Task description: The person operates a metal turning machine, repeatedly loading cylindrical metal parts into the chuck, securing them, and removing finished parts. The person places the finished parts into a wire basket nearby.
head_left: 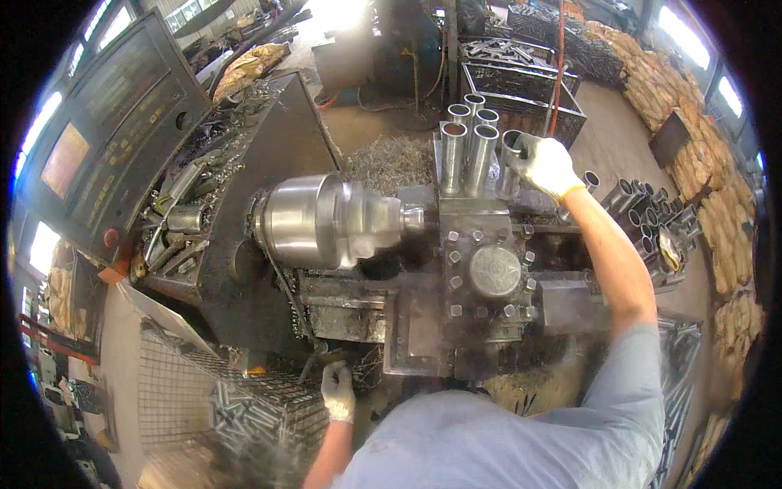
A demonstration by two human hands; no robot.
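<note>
My right hand (547,167), in a white work glove, grips the upper rim of a short steel tube (510,175). That tube stands upright at the right of several similar steel tubes (468,147) on the lathe's carriage. Below the machine bed, my left hand (338,393), also gloved, is closed at a dark lever (324,357); its fingertips are partly hidden. Between the two hands is the square tool post (493,273) with its round cap and bolts. To its left, the shiny chuck (305,220) has blurred edges on its front part.
Metal chips (391,163) heap behind the chuck. More tubes (643,208) stand at the right, with a glove (669,248) on them. A wire basket (175,383) with steel pieces is at lower left. Black crates (521,90) and wrapped stacks (700,155) stand farther off.
</note>
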